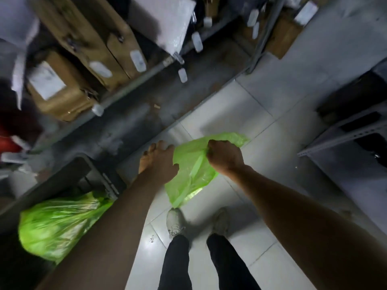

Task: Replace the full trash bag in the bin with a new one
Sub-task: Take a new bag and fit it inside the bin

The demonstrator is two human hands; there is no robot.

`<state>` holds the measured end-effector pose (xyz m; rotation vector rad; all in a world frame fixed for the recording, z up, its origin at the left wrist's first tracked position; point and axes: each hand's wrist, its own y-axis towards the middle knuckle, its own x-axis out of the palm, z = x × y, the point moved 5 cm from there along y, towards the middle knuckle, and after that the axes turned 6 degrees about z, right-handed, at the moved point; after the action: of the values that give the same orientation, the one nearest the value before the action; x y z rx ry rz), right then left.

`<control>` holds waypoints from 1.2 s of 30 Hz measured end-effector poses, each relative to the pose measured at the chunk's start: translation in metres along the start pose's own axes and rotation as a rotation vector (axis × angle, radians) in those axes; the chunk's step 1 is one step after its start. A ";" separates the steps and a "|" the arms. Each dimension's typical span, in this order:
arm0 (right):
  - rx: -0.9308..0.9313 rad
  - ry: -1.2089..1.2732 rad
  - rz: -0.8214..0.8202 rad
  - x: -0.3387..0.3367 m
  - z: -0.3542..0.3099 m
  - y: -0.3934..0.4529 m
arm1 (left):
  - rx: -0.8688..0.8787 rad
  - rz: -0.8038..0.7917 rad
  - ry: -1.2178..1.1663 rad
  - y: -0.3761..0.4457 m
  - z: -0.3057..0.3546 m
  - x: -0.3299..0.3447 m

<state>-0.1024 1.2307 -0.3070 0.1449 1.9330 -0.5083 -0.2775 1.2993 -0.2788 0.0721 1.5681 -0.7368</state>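
Tiled storeroom floor (261, 114), two green bags, right hand (225, 156) fingers grasping new bag (192, 172), left hand (160, 162) fingers released, full bag (56, 222) beside.

The empty bag (192, 164) hangs between the two hands, the right hand (225, 156) gripping its upper edge and the left hand (160, 162) just beside its left side, above the shoes (176, 223) on the floor (261, 105). The full bag (56, 225) lies to the lower left, beside the bin (100, 176). Shelves with boxes (83, 45) stand ahead, a rack (343, 130) to the right.
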 end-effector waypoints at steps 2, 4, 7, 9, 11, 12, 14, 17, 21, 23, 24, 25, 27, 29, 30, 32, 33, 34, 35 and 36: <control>-0.019 -0.015 0.022 -0.040 -0.008 -0.014 | -0.036 0.019 -0.021 -0.022 -0.001 -0.041; -0.055 -0.048 0.034 -0.078 -0.018 -0.027 | -0.077 0.041 -0.047 -0.041 -0.005 -0.078; -0.130 -0.052 0.103 -0.137 -0.034 -0.039 | -0.074 0.131 -0.052 -0.067 -0.012 -0.128; -0.173 -0.037 0.163 -0.174 -0.048 -0.043 | -0.083 0.179 -0.068 -0.081 -0.018 -0.160; -0.182 -0.039 0.202 -0.206 -0.065 -0.047 | -0.098 0.227 -0.054 -0.096 -0.023 -0.188; -0.178 -0.046 0.217 -0.219 -0.073 -0.049 | -0.100 0.250 -0.043 -0.103 -0.026 -0.200; -0.191 -0.060 0.243 -0.238 -0.088 -0.056 | -0.098 0.278 -0.046 -0.117 -0.033 -0.218; -0.207 -0.078 0.281 -0.258 -0.106 -0.071 | -0.082 0.338 -0.033 -0.140 -0.057 -0.243; -0.266 -0.116 0.309 -0.272 -0.132 -0.089 | -0.125 0.427 -0.014 -0.177 -0.102 -0.265; -0.295 -0.117 0.313 -0.273 -0.147 -0.097 | -0.190 0.439 -0.055 -0.198 -0.119 -0.267; -0.310 -0.120 0.310 -0.271 -0.155 -0.100 | -0.224 0.434 -0.075 -0.207 -0.126 -0.264; -0.335 -0.127 0.309 -0.269 -0.163 -0.103 | -0.251 0.426 -0.099 -0.218 -0.130 -0.261; -0.395 -0.145 0.304 -0.263 -0.179 -0.107 | -0.295 0.418 -0.152 -0.238 -0.137 -0.252; -0.459 -0.158 0.288 -0.256 -0.197 -0.110 | -0.355 0.435 -0.203 -0.261 -0.141 -0.243; -0.497 -0.159 0.276 -0.253 -0.206 -0.112 | -0.396 0.445 -0.218 -0.273 -0.142 -0.239; -0.574 -0.155 0.253 -0.245 -0.223 -0.117 | -0.489 0.449 -0.230 -0.296 -0.145 -0.228; -0.610 -0.150 0.242 -0.241 -0.232 -0.120 | -0.536 0.454 -0.236 -0.308 -0.144 -0.222; -0.645 -0.144 0.229 -0.236 -0.239 -0.124 | -0.584 0.458 -0.253 -0.321 -0.144 -0.216; -0.680 -0.141 0.214 -0.232 -0.245 -0.128 | -0.624 0.470 -0.271 -0.332 -0.141 -0.210; -0.712 -0.142 0.193 -0.226 -0.250 -0.133 | -0.669 0.472 -0.301 -0.345 -0.137 -0.204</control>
<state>-0.2650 1.2436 0.0161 -0.1601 1.8260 0.3024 -0.5242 1.1711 0.0407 -0.1526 1.3617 0.1584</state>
